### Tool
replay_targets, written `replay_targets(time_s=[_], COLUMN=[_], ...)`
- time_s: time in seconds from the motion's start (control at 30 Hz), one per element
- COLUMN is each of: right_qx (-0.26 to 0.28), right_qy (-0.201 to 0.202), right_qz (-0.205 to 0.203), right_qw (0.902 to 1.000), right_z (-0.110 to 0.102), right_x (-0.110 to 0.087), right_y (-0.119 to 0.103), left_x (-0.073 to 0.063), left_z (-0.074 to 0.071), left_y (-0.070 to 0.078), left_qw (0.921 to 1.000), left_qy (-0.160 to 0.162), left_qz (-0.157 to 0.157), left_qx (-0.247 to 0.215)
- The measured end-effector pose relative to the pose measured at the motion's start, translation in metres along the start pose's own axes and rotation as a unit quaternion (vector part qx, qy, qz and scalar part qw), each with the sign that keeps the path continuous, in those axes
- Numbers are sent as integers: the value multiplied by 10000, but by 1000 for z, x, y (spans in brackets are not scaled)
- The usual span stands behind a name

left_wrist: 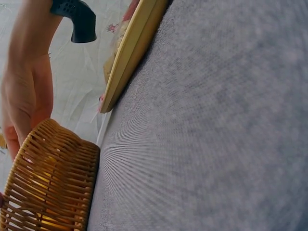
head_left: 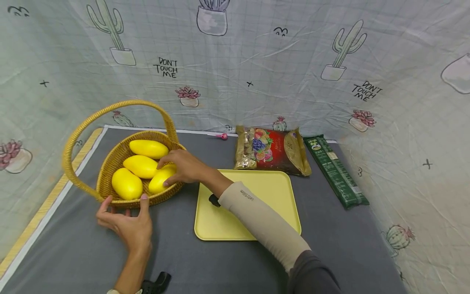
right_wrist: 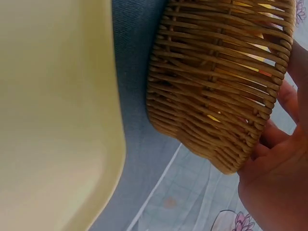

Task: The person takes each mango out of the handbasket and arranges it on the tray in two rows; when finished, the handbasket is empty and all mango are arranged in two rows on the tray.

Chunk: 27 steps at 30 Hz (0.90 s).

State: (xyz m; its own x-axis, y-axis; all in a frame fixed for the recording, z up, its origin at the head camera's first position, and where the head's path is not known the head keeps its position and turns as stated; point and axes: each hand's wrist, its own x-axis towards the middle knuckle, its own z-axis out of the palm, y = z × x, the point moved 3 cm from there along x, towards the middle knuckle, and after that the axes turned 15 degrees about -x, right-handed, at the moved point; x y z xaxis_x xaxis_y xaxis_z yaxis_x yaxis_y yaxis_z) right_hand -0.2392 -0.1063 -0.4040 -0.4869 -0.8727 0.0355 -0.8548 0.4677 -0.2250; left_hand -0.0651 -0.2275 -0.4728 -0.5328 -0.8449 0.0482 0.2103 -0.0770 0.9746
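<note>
A woven wicker basket [head_left: 161,199] with a tall arched handle [head_left: 69,139] stands at the left of the table. Several yellow mangoes lie in it, among them one at the back [head_left: 148,149] and one at the front left [head_left: 127,184]. My right hand [head_left: 185,166] reaches over the basket's right rim and grips the rightmost mango [head_left: 157,183] between thumb and fingers. At the near side, my left hand [head_left: 128,228] holds the basket by its rim, thumb and fingers spread along it. The right wrist view shows the wicker wall [right_wrist: 211,77] beside my right hand.
Right of the basket lies a yellow tray [head_left: 220,222], under my right forearm. Behind it are a red and gold candy bag [head_left: 273,151] and a small pink object [head_left: 223,136]. A long green packet [head_left: 335,171] lies at the right. A printed cloth [head_left: 227,73] hangs behind the table.
</note>
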Motion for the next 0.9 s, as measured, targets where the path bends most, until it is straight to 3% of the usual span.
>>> replay_targets(time_s=[0.37,0.63,0.9], right_qx=[179,266,433], right_qy=[-139,56,556], right_qz=[-233,36,173], right_qw=[9995,9996,9974], right_z=[2,3,-9], right_x=[4,1,-7], right_y=[-1,1,-1], left_x=[-2,-1,-1], left_z=[1,2,2], left_y=[1,0,1], left_qw=[9999,9999,9999], left_qy=[12,6,41], left_qz=[113,112,78], left_qx=[-31,-71,-54])
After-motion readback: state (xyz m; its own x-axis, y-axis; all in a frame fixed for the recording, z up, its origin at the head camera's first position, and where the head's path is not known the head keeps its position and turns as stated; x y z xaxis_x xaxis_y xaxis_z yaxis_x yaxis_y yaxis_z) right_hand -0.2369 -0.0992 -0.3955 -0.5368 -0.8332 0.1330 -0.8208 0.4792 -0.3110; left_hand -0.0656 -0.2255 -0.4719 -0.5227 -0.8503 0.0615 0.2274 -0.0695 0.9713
